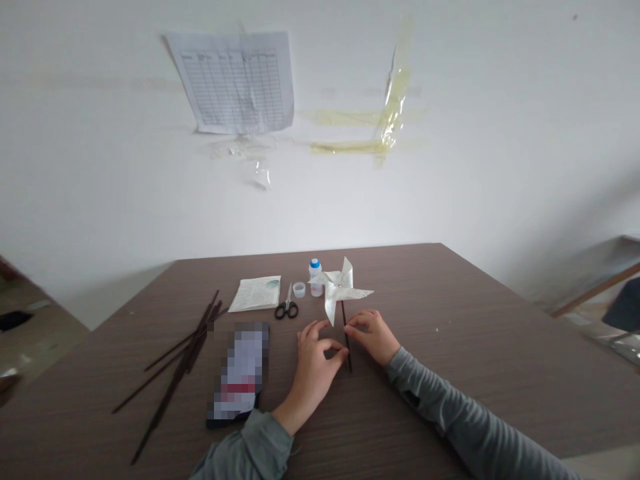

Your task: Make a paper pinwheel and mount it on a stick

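A white paper pinwheel (341, 287) with faint printing on its blades sits at the top of a thin dark stick (349, 363). With thumb and forefinger, my left hand (314, 360) pinches the lower part of this stick; its other fingers are curled apart from it. Higher up, just below the blades, the fingertips of my right hand (376, 335) close on the same stick. Behind the blades stands a small white bottle (315, 275) with a blue top, partly covered by one blade.
Black-handled scissors (287, 309), a small translucent cap (299, 290) and folded printed paper (256, 294) lie towards the back of the brown table (450, 387). A phone (240, 373) with a blurred screen rests left of my hands, beside several dark sticks (180, 367). A wall (350, 207) rises behind.
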`<state>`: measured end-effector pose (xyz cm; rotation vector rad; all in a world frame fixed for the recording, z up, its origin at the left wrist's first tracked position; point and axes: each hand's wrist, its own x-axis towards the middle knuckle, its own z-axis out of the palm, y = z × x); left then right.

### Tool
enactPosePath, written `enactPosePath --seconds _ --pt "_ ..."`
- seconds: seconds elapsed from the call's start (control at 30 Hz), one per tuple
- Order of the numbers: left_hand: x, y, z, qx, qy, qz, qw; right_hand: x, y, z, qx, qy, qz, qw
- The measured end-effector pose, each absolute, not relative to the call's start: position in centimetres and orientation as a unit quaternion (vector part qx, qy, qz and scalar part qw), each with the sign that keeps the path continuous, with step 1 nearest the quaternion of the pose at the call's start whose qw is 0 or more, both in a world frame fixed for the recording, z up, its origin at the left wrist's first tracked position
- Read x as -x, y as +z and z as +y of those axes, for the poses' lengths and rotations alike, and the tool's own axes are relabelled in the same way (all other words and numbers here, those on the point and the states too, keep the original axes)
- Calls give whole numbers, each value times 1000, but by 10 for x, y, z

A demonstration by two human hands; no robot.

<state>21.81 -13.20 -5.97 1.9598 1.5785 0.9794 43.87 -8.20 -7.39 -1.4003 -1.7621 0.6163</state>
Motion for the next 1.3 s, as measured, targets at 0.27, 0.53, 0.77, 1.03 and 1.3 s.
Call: enactPosePath --seconds 0.27,0.53,0.77,1.03,1.3 --pt "-219 -63 -129 -704 340 585 216 -431 -64 -94 578 264 -682 362" --pt "-220 -65 -129 -703 350 581 213 -436 -68 -95 574 257 -694 349" --pt "-213 -59 -134 -703 349 589 192 -461 -66 -80 604 209 -679 361" --pt "-200 -66 -135 -725 328 581 172 -500 -53 -69 709 147 -610 323" --pt "-201 -67 -136 -724 326 582 173 -519 -56 -64 756 106 -609 215"
